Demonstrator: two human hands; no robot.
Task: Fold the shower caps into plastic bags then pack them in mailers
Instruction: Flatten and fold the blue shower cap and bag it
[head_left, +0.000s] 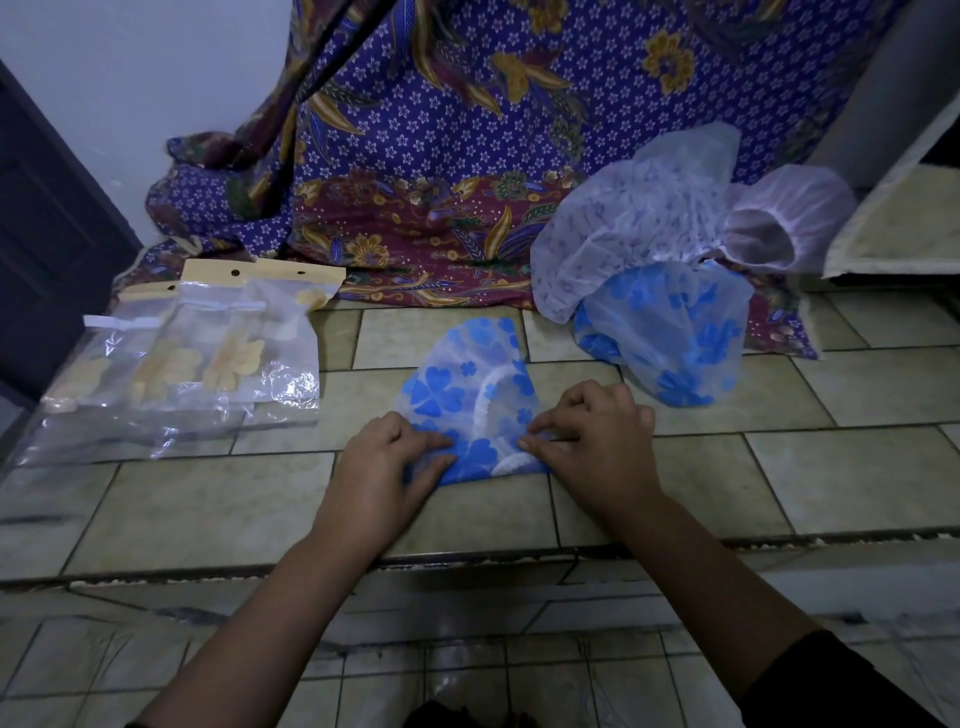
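- On my far left, a batch of clear plastic bags (208, 358) with tan header cards lies overlapped on the tiled ledge (208, 509). I can make out yellow-flowered caps inside several of them.
- The left hand (384, 462) is down on the ledge at the near left corner of the blue-flowered shower cap (467, 384). Its fingers are curled over that corner and pinch the plastic.
- The cap itself lies flattened in the middle of the ledge, between the two hands. It is folded into a rough fan shape, and its white elastic band shows through.
- The right hand (597, 436) is at the cap's near right edge. Its fingers are bent and its fingertips nip a fold of the plastic.
- Further right and back, I see a loose heap of unfolded caps (649, 234): a pale white one on top, a pinkish one beside it, and another blue-flowered cap (675, 338) underneath at the front.
- Behind everything hangs a purple batik cloth (441, 130), and its hem spreads onto the ledge under the heap.
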